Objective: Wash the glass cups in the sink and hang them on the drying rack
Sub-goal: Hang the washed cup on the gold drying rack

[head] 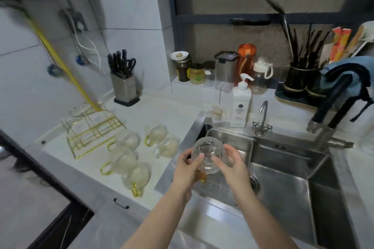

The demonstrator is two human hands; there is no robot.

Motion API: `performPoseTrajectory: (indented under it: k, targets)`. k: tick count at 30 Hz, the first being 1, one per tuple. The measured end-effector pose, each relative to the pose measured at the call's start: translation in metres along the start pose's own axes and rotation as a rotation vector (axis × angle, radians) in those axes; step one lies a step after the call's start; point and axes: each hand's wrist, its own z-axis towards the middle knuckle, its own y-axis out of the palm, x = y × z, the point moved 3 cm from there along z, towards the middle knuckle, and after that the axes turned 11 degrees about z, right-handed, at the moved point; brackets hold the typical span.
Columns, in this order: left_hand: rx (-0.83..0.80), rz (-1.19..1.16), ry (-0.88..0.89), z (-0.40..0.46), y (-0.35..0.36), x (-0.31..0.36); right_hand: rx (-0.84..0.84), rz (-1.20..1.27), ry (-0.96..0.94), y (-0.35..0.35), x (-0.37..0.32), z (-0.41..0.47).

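A clear glass cup point(209, 153) with a gold handle is held over the left part of the steel sink point(283, 168), its mouth facing me. My left hand point(187, 170) grips its left side, thumb on the rim. My right hand point(232, 166) curls round its right side. Several more glass cups with gold handles point(129, 159) stand on the white counter left of the sink. The gold wire drying rack point(93, 131) stands further left near the wall, with one glass point(78, 111) at its back.
A small chrome tap point(263, 119) and a white pump bottle point(240, 103) stand behind the sink. A large dark faucet point(334, 111) with a blue cloth point(348, 73) reaches in from the right. A knife block point(124, 87), jars and a utensil holder point(299, 81) line the back.
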Motion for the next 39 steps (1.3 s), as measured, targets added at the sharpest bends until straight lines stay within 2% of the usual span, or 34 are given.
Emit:
performPoseTrajectory:
  k: [11,21,30,39]
  targets:
    - [0.177,-0.025,0.068,-0.005,-0.203,0.034,-0.227,0.004,0.071,0.205,0.009,-0.009]
    - [0.276,-0.036,0.076,-0.008,-0.374,0.039,-0.321,-0.032,0.101,0.377,0.041,-0.029]
    - [0.418,-0.1,0.043,0.03,-0.449,0.041,-0.433,-0.052,0.126,0.462,0.055,0.001]
    - [0.541,-0.18,-0.034,0.106,-0.478,0.044,-0.526,-0.072,0.235,0.52,0.095,0.079]
